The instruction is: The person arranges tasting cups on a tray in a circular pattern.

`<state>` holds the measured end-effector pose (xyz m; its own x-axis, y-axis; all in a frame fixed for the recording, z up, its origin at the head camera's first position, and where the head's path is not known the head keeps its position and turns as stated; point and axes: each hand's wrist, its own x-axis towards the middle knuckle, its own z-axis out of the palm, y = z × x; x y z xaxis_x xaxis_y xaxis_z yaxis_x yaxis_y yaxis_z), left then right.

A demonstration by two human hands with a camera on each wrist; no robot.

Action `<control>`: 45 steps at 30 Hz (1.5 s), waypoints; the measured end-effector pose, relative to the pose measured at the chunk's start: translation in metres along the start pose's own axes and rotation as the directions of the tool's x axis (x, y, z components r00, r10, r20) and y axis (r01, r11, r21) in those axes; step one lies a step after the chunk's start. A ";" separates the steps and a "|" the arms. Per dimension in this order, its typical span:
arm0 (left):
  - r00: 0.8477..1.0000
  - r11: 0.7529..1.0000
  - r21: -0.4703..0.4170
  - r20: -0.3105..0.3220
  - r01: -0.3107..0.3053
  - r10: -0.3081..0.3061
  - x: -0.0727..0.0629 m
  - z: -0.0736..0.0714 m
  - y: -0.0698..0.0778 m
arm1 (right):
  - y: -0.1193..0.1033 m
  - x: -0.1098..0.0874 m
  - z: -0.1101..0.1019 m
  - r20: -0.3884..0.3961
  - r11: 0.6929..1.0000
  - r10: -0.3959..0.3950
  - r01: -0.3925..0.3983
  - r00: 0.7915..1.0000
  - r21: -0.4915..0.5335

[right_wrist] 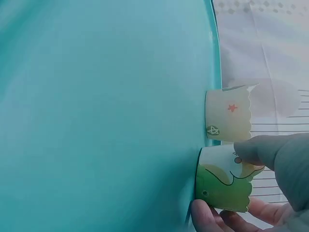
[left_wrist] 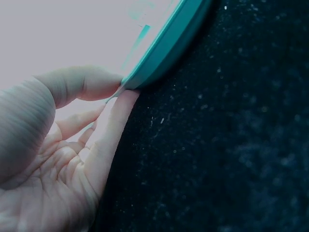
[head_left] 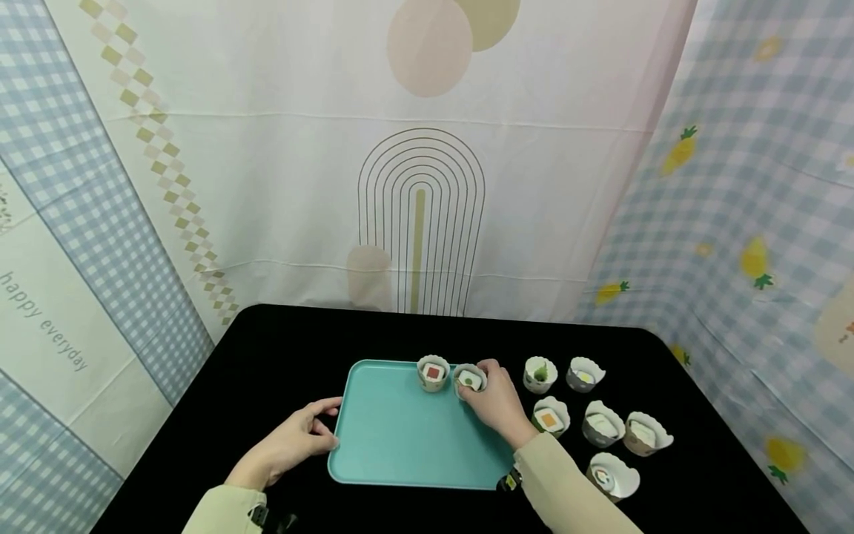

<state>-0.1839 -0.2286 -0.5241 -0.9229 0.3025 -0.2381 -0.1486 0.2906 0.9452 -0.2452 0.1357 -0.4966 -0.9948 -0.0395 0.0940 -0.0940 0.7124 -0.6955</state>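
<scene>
A turquoise tray (head_left: 407, 437) lies on the black table. My left hand (head_left: 293, 441) is at its left side; in the left wrist view, thumb and finger pinch the tray's rim (left_wrist: 166, 46). My right hand (head_left: 500, 404) grips a paper baking cup (right_wrist: 219, 176), green and white with a cartoon face, by its sides at the tray's back edge. Inside that cup sits a white piece with a green mark. Just left of it, a second paper cup (head_left: 434, 373) with a red star print stands on the tray and holds a white piece with a red square.
Right of the tray stand several more paper cups, among them one with a green piece (head_left: 540, 375), one with an orange-marked piece (head_left: 550, 419) and a near one (head_left: 614, 477). A patterned curtain (head_left: 300, 185) hangs behind the table (head_left: 293, 348).
</scene>
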 end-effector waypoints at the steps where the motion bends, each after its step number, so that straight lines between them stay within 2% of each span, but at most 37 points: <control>1: 1.000 1.000 -0.001 -0.001 0.005 -0.005 0.000 0.000 0.000 | -0.001 0.001 0.001 -0.004 1.000 0.000 0.000 1.000 0.004; 7: 1.000 1.000 -0.005 -0.003 0.030 -0.030 0.001 0.001 0.000 | -0.001 0.004 0.003 -0.017 1.000 -0.011 0.011 1.000 0.013; 19: 1.000 1.000 -0.004 -0.008 0.012 -0.012 0.000 0.004 0.003 | 0.000 0.006 0.004 -0.015 1.000 -0.023 0.023 1.000 0.013; 36: 0.999 0.999 -0.001 -0.007 0.034 -0.034 0.000 0.000 0.001 | -0.007 0.001 0.002 0.088 1.000 0.011 -0.011 0.996 0.000; 45: 1.000 1.000 -0.007 -0.001 0.030 -0.030 -0.001 0.000 0.002 | -0.008 -0.004 0.003 0.113 1.000 -0.022 0.022 0.993 0.006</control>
<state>-0.1835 -0.2278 -0.5216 -0.9186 0.2924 -0.2658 -0.1785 0.2929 0.9393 -0.2406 0.1283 -0.4934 -0.9906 -0.1342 0.0283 -0.1157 0.7070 -0.6977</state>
